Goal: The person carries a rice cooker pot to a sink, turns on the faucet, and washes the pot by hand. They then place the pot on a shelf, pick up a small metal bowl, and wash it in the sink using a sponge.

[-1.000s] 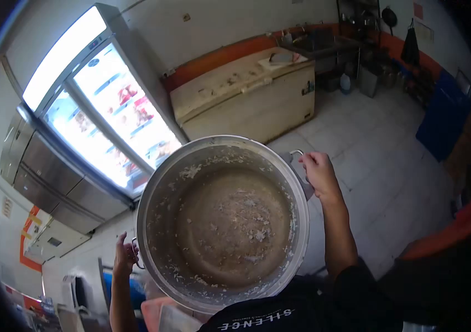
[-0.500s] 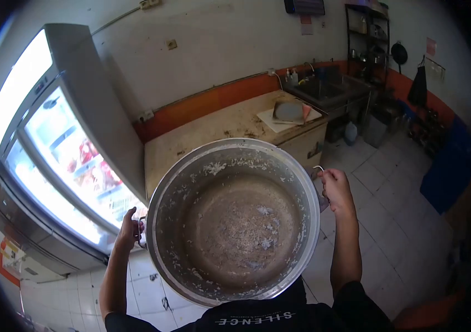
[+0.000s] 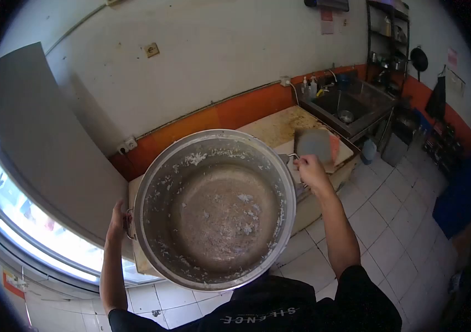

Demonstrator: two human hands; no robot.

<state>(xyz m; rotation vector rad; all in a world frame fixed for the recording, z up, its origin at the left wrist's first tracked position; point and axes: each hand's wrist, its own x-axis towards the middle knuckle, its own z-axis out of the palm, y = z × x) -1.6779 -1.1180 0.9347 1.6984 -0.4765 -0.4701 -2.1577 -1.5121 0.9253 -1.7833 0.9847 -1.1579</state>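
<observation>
A large round metal pot (image 3: 216, 185) fills the middle of the view, its mouth facing up toward me. White rice-like residue (image 3: 246, 221) clings to its wall and lies scattered over its bottom. My left hand (image 3: 118, 222) is closed around the loop handle on the pot's left side. On the other side, my right hand (image 3: 311, 172) grips the right loop handle (image 3: 289, 157). The pot overlaps the long counter (image 3: 266, 126) beyond it in this view.
A flat grey piece (image 3: 314, 145) lies on the counter's right part. Farther right are a sink (image 3: 346, 105) and a shelf rack (image 3: 387, 50). A glass-door fridge (image 3: 58, 127) stands close on my left. White tiles (image 3: 373, 221) cover the floor.
The view has turned and come nearer the counter. The pot has shifted left in view and now overlaps more of the counter. Both hands keep their hold on the handles.
</observation>
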